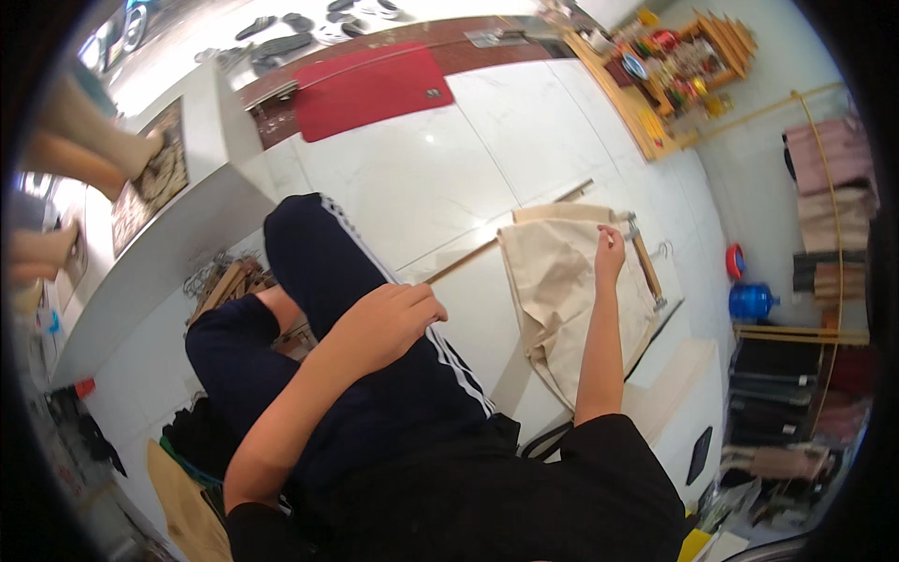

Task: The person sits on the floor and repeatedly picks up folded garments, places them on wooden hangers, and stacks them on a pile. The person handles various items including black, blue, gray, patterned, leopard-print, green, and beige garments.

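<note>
Beige folded trousers lie on the white tiled floor to the right of my legs. Over their upper right part is my right hand, fingers curled; whether it pinches the cloth is unclear. A wooden clip hanger with metal clips and a hook lies along the trousers' right edge. My left hand hovers over or rests on my raised knee in navy trousers with white stripes, its fingers bent and nothing visible in it. A thin wooden strip runs partly beneath the beige cloth.
Wooden hangers are heaped beyond my left leg. Dark clothes lie at lower left. A red mat and a wooden altar stand ahead. Garments hang at right near a blue water bottle. A phone lies at right. Another person's legs show at upper left.
</note>
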A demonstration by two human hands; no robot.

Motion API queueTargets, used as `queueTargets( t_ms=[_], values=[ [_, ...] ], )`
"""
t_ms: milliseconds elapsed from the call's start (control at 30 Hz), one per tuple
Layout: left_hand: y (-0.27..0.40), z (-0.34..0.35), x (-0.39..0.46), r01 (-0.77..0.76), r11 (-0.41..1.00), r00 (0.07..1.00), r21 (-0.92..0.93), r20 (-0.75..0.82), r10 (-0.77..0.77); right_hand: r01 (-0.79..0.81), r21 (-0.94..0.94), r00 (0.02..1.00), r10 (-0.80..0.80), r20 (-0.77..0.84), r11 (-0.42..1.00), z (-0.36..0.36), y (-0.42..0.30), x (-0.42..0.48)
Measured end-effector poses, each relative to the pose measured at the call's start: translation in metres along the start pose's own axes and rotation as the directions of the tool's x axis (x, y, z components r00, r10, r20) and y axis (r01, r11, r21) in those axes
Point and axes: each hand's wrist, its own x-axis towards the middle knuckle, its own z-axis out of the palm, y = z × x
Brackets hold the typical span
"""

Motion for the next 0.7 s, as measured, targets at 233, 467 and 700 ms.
queueTargets(
  t_ms=[233, 467, 700],
  values=[
    [-0.017, 0.068, 0.028, 0.207, 0.973, 0.971, 0.103, 0.099, -0.217, -0.082, -0.127, 0.995, 0.088, 0.043, 0.988, -0.022, 0.104, -0.046],
    [-0.01, 0.054, 0.038, 0.382, 0.924, 0.924, -0.031, 0.01, -0.382, -0.101, -0.7, 0.982, -0.044, -0.186, 0.707, -0.043, 0.142, 0.009],
    [-0.011, 0.053, 0.041, 0.419, 0.908, 0.908, -0.002, -0.019, -0.419, -0.196, -0.793, 0.975, 0.03, -0.218, 0.577, -0.064, 0.142, 0.025]
  ],
)
